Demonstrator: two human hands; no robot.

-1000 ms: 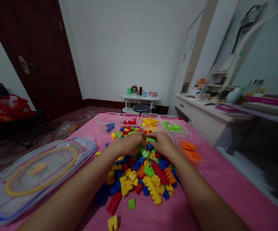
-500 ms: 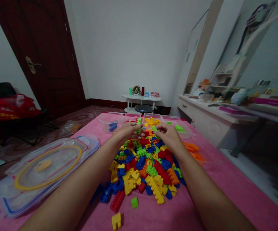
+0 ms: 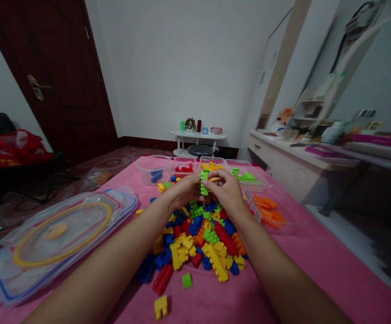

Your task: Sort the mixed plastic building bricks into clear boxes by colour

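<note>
Holding a green toy brick (image 3: 204, 183) seems the step; left hand (image 3: 186, 191) and right hand (image 3: 228, 191) pinch it; moving likely needs steady fingers.

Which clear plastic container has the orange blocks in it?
The clear plastic container right of the multicoloured block pile. It alone holds orange plastic blocks and sits nearer than the far row of four containers.

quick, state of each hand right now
Left hand: closed, holding the upright light-green toy brick piece.
Right hand: closed, gripping the same piece.
</note>
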